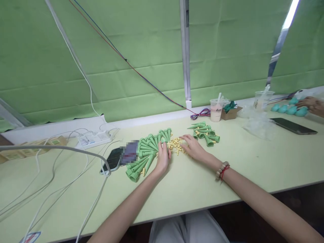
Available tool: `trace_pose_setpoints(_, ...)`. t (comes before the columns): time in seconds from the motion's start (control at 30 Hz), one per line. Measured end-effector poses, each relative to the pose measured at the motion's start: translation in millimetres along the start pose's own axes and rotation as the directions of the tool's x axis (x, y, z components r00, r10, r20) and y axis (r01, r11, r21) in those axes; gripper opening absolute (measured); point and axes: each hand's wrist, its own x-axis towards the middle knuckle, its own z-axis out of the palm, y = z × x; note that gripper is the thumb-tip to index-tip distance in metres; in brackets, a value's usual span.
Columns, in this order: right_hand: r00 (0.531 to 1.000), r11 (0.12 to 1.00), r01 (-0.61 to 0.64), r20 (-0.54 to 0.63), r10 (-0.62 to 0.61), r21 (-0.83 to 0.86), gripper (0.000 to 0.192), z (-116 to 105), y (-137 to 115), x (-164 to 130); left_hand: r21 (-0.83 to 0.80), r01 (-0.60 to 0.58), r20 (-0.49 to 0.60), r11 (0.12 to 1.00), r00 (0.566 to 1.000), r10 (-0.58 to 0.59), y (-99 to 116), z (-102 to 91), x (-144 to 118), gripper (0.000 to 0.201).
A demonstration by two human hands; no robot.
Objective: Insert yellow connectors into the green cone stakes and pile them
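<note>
While I stand in this room and look at the table (pixel 227 179), I see the left hand (pixel 163 161) with its fingers curled together on one green cone (pixel 164 140), whose wide end shows just above the fingers. The right hand (pixel 193 147) has its fingers apart and reaches over the small yellow pieces (pixel 176 144); whether a fingertip touches one of them, I cannot tell.

The yellow pieces lie in a loose pile between the hands. Beside the left hand lie many green cones (pixel 146 145), side by side like a fan, and beyond the right hand there is a smaller group of cones (pixel 206 132).

In my judgement the cones are of stiff, thin plastic, hollow and quite light, so they hardly break under a normal squeeze. Their smooth sides can be slippery and can roll, therefore the broad end seems the best place to hold, rather than the narrow tip. The yellow pieces look very light and also hard; because they are so small, I think they need a pinch with thumb and forefinger.
</note>
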Motion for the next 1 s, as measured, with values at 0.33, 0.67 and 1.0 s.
trace_pose_setpoints(0.33, 0.995, 0.975, 0.013, 0.1, 0.009, -0.222, 0.04, 27, -5, -2, 0.665, -0.245, 0.186, 0.705, 0.969, 0.162, -3, 5.2, -4, 0.042)
trace_pose_setpoints(0.67, 0.983, 0.912, -0.123, -0.174, 0.058, -0.392, 0.04, 27, -9, -8, 0.933, -0.168, 0.08, 0.319, 0.959, 0.272, -1, 14.2, -9, 0.036)
trace_pose_setpoints(1.0, 0.954, 0.899, -0.279, -0.202, 0.221, -0.337, 0.042, 18, -15, -16, 0.913, -0.096, 0.004, 0.397, 0.974, 0.228, -2, 14.2, -13, 0.031)
